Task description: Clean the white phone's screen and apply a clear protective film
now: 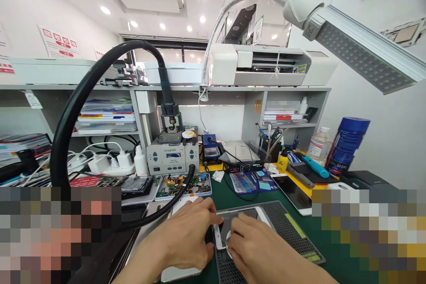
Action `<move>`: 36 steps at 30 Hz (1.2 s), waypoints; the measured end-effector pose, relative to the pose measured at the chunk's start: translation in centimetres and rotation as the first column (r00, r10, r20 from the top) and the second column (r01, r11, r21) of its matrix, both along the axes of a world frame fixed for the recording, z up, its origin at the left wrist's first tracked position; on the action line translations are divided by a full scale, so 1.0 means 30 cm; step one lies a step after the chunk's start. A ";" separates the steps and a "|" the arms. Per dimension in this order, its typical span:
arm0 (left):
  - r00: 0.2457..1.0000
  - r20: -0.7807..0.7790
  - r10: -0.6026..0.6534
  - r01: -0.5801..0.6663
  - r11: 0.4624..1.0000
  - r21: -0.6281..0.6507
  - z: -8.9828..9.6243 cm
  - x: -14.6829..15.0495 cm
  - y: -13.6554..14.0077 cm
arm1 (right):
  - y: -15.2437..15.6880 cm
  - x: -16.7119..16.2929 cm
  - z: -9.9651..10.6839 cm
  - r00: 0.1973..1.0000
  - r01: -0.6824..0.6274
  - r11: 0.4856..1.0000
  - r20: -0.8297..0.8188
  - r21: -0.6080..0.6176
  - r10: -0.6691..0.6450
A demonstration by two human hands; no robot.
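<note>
A white-framed touchscreen device (265, 215), a phone or small tablet, lies on a dark perforated mat (278, 213). My left hand (191, 228) reaches in from the left, its index fingertip pressed on the device's left end and its thumb lower, near the edge. Over the lower part of the screen, my right hand (251, 237) is closed, fingers bent, around a small white piece (228, 245). Most of that piece is hidden by the fingers, so its kind is unclear. Under my left wrist lies a silvery-white flat device (181, 274).
A thick black hose (63, 120) arches across the left side from a grey soldering station (173, 157). A tray of small parts (184, 185) lies beyond my left hand. Another white-framed device (294, 193) rests at right, near bottles and tools. An LED lamp (362, 49) hangs overhead.
</note>
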State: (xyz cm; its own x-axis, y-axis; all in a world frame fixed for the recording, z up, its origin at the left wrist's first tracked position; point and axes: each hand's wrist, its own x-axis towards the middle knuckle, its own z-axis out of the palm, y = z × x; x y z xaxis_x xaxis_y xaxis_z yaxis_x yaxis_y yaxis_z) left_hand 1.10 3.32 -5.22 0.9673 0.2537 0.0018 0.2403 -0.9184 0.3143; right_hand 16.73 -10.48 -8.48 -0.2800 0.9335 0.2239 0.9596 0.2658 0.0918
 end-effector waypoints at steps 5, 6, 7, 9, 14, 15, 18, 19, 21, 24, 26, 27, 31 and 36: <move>1.000 0.010 -0.005 0.005 1.000 0.003 -0.006 0.000 0.003 | 0.044 -0.029 -0.050 1.000 -0.004 0.998 -0.010 0.062 0.004; 1.000 0.016 -0.007 0.007 1.000 0.002 -0.007 0.001 0.002 | 0.052 -0.033 -0.062 1.000 -0.008 0.996 -0.009 0.090 0.008; 1.000 0.023 -0.008 0.008 1.000 0.000 -0.009 0.001 0.001 | 0.059 -0.036 -0.073 1.000 -0.015 0.993 -0.005 0.120 0.016; 0.999 0.034 -0.011 0.011 1.000 -0.007 -0.011 0.002 0.000 | 0.070 -0.039 -0.093 1.000 -0.022 0.986 -0.004 0.166 0.023; 0.999 0.038 -0.006 0.007 1.000 -0.014 -0.016 0.007 -0.003 | 0.080 -0.034 -0.129 0.999 -0.033 0.965 0.024 0.260 0.027; 0.999 0.036 -0.005 0.006 1.000 -0.013 -0.016 0.008 -0.004 | 0.078 -0.031 -0.134 0.999 -0.034 0.960 0.029 0.277 0.027; 1.000 0.021 0.005 -0.005 1.000 -0.012 -0.009 0.007 -0.012 | 0.066 -0.018 -0.143 0.999 -0.023 0.960 0.036 0.280 0.013; 1.000 0.013 0.011 -0.010 1.000 -0.012 -0.005 0.007 -0.015 | 0.060 -0.013 -0.142 0.999 -0.020 0.964 0.041 0.264 0.010; 1.000 -0.003 0.023 -0.023 1.000 -0.008 0.003 0.006 -0.024 | 0.044 0.000 -0.133 0.999 -0.014 0.974 0.050 0.226 0.003; 0.998 -0.010 0.056 -0.056 0.998 0.007 0.010 0.012 -0.036 | 0.016 0.023 -0.109 0.999 0.020 0.984 0.037 0.174 -0.027; 0.997 0.000 0.079 -0.079 0.997 0.018 0.008 0.019 -0.039 | -0.004 0.038 -0.091 0.998 0.052 0.989 0.015 0.141 -0.054; 0.996 0.006 0.086 -0.086 0.996 0.023 0.005 0.024 -0.040 | -0.015 0.046 -0.084 0.998 0.064 0.990 0.003 0.125 -0.065; 0.995 0.020 0.102 -0.103 0.993 0.049 -0.008 0.038 -0.035 | -0.059 0.071 -0.064 0.992 0.114 0.991 -0.068 0.067 -0.110; 0.994 0.019 0.109 -0.110 0.993 0.050 -0.007 0.042 -0.038 | -0.120 0.099 -0.033 0.958 0.203 0.979 -0.207 -0.007 -0.200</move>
State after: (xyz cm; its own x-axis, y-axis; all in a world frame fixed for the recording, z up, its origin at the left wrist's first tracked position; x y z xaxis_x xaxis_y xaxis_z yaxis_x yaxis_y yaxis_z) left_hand 2.36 2.16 -5.43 0.9335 0.3572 0.0333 0.3353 -0.9018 0.2728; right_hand 19.69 -14.08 -9.47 -0.0334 0.9622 0.2704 0.9917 0.0656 -0.1110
